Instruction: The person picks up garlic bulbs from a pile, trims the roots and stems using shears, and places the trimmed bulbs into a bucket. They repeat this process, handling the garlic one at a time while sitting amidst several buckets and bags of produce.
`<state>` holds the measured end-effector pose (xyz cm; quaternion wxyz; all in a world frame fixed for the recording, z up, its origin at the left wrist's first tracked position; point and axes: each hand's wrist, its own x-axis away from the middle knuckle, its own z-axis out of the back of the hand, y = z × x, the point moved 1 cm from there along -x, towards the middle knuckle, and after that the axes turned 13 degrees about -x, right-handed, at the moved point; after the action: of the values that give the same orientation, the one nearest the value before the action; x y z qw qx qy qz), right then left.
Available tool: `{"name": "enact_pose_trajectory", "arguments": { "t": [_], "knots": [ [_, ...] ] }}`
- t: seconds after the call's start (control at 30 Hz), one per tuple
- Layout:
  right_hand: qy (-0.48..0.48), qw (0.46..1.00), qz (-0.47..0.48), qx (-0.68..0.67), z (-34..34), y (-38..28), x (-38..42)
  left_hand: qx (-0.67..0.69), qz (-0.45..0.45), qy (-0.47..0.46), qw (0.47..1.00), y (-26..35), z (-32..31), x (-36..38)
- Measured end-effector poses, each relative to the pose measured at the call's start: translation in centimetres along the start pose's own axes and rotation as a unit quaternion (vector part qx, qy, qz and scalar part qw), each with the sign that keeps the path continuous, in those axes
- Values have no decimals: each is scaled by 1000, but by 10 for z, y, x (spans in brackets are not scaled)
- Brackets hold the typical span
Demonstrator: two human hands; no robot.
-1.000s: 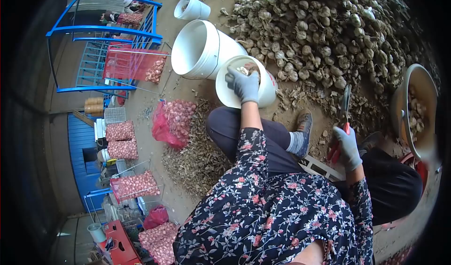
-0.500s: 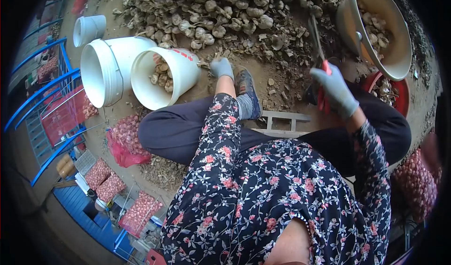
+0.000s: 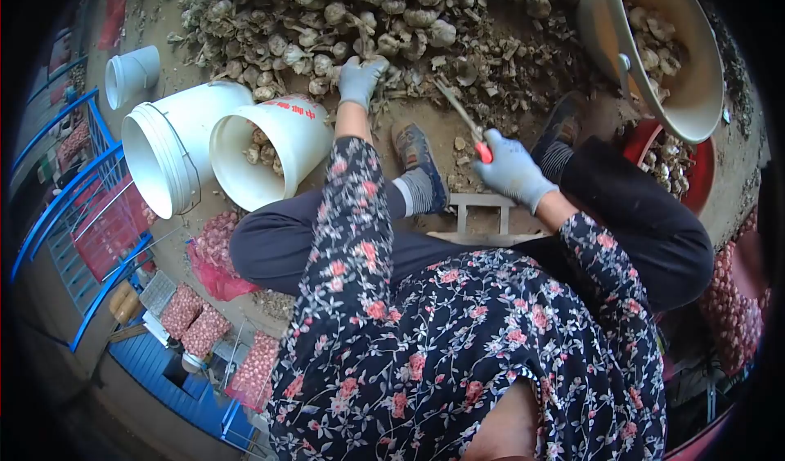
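Observation:
In a grey glove, my left hand (image 3: 361, 81) reaches the near edge of a big heap of garlic bulbs (image 3: 335, 13). Its fingers curl in among the bulbs and dry stalks, and cannot tell what is in them. My right hand (image 3: 515, 170), gloved too, grips red-handled shears (image 3: 460, 109) above the ground between my feet. The metal blades point up and left toward the heap. Just left of my left forearm, a white bucket (image 3: 304, 146) lies on its side with several garlic bulbs inside.
Two more white buckets (image 3: 163, 162) lie at left. At right, a large tilted beige bucket (image 3: 601, 40) holds garlic, beside a red basin (image 3: 705, 170) with more garlic. A wooden frame (image 3: 482, 200) sits between my legs. Filled net bags (image 3: 217, 244) and blue rails (image 3: 98, 125) are at left.
My left hand has moved forward and left to the garlic heap. My right hand has brought the shears left and slightly down, its blades now angled toward the left hand.

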<state>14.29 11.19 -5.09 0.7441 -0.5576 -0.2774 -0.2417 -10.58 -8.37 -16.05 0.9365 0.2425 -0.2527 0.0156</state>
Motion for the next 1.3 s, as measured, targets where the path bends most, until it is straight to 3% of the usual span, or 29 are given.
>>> {"name": "enact_pose_trajectory", "arguments": {
  "t": [0.03, 0.13, 0.2, 0.3, 0.37, 0.5, 0.57, 0.6, 0.63, 0.67, 0.7, 0.73, 0.8, 0.83, 0.9, 0.97, 1.0, 1.03, 1.1, 1.13, 1.23, 1.3],
  "knots": [
    [0, 999, -15, 29, 3, -5, -2, 12, -29, -76, 997, 25, 20, 30],
    [12, 997, 10, 78, 7, -5, -7, -4, -86, -31, 996, 15, 10, 59],
    [18, 994, 56, 94, 9, -5, -6, -180, -102, 10, 978, 70, 41, 113],
    [33, 986, 139, 81, 5, -13, -5, -257, -176, 18, 950, 75, 39, 130],
    [26, 988, 140, 65, 4, -21, -1, -266, -165, -8, 950, 90, 44, 150],
    [9, 988, 139, 65, 8, -23, 11, -294, -222, 53, 928, 94, 43, 166],
    [48, 987, 146, 41, 3, -7, 21, -196, -291, 80, 933, 84, 44, 161],
    [74, 990, 118, 8, 3, 3, 26, -91, -272, 79, 955, 80, 43, 161],
    [99, 991, 91, -25, 4, 12, 31, -90, -276, 86, 953, 77, 41, 158],
    [83, 993, 62, -49, 4, 14, 40, 200, -242, -35, 949, 76, 40, 160],
    [81, 993, 63, -51, 1, 11, 48, 469, -181, -157, 850, 72, 35, 164],
    [55, 993, 74, -79, -3, 7, 57, 551, -224, -194, 780, 73, 32, 163],
    [22, 985, 114, -131, -6, -4, 71, 586, -227, -203, 751, 75, 27, 169],
    [62, 977, 171, -110, -11, -4, 72, 621, -229, -208, 720, 78, 25, 171],
    [35, 982, 149, -111, -8, -17, 72, 600, -237, -204, 736, 78, 30, 176],
    [60, 985, 151, -49, -6, -18, 71, 558, -254, -283, 737, 77, 42, 180],
    [85, 984, 153, 14, -5, -19, 68, 447, -238, -234, 830, 81, 52, 186],
    [103, 981, 148, 74, -5, -15, 65, 447, -237, -233, 831, 87, 57, 189],
    [119, 966, 143, 181, 3, -26, 69, 165, -272, -127, 940, 91, 59, 196],
    [106, 968, 124, 190, 5, -30, 69, 129, -289, -67, 946, 86, 53, 192],
    [132, 959, 138, 207, 3, -33, 68, 206, -232, -60, 949, 89, 46, 199],
    [142, 956, 147, 212, 2, -34, 68, 172, -244, -40, 954, 84, 41, 193]
  ]
}}
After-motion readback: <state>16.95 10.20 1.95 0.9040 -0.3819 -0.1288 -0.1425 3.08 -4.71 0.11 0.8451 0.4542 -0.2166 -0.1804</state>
